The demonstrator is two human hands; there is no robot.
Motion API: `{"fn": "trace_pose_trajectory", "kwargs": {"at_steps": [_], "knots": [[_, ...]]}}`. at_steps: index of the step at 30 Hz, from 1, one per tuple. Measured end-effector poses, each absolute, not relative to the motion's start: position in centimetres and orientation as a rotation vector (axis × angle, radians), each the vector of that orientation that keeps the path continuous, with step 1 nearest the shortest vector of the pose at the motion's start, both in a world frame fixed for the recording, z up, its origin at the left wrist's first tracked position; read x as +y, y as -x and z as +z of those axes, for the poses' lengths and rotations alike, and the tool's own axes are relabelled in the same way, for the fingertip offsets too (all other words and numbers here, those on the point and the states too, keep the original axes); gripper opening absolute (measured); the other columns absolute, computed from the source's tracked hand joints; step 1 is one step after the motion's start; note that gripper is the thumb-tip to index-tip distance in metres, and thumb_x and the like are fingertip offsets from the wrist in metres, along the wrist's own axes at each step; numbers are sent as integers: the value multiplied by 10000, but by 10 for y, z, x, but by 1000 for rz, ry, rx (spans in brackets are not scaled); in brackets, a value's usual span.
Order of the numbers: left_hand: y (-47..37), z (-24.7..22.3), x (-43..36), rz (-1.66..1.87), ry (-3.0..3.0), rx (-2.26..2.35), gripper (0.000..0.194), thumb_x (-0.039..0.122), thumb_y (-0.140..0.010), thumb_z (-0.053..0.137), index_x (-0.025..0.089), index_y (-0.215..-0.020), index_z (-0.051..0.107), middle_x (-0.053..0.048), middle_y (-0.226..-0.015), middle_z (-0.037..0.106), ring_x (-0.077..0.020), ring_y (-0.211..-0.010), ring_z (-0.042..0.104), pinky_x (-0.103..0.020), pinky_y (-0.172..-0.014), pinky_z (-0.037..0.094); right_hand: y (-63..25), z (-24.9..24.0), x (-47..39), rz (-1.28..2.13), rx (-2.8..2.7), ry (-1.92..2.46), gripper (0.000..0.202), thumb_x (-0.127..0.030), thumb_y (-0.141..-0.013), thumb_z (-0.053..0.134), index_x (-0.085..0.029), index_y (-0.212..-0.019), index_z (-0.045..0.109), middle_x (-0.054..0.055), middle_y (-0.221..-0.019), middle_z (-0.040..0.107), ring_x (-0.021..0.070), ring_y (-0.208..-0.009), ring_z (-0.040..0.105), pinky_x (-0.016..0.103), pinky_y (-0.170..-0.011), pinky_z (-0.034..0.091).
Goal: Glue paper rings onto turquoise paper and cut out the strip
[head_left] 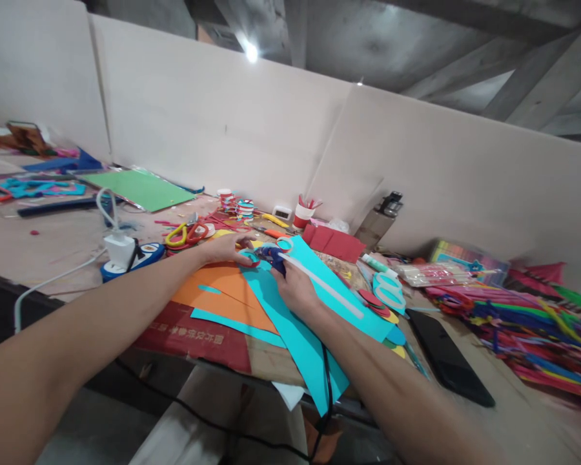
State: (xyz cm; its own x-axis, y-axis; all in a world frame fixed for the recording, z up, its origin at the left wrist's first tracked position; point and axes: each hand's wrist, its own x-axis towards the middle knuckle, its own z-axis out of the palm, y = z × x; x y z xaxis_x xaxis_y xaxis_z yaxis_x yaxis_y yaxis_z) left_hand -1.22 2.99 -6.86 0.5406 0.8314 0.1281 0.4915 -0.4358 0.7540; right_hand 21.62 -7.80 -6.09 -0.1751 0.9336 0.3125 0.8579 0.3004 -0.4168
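Note:
My right hand (pixel 295 284) is closed around a dark blue hot glue gun (pixel 272 256) whose nozzle points left. A long whitish glue stick (pixel 326 287) sticks out behind it, and a black cord (pixel 326 381) hangs below my right wrist. My left hand (pixel 227 250) pinches a small curled paper piece (pixel 250 257), cyan with some red, close to the nozzle; whether they touch I cannot tell. Under both hands lie cyan paper sheets (pixel 314 361) and orange paper (pixel 217 290) with a slot cut in it. A pale paper ring (pixel 285 244) lies just beyond the glue gun.
To the left are scissors (pixel 177 236) and a power strip (pixel 150 252) with a white charger (pixel 120 248). Behind stand a red-and-white cup (pixel 303 214) and red paper (pixel 334 242). A phone (pixel 448 355) and colourful pipe cleaners (pixel 518 323) lie right. A white partition (pixel 213 116) rises behind.

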Motion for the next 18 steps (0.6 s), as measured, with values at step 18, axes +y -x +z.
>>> {"fn": "trace_pose_trajectory", "kwargs": {"at_steps": [18], "knots": [[13,-62,26,623,-2206,1095,903,545,-658,824,203,-1446,548,-65,-1200,716,-264,-1142,663,-340,-1002,493,-214,-60,-75,238,-2058,1571,390,-319,-1008,527,-167,-1355,618,131,-1332,700,266,-1234,646,345,-1043,466]]}}
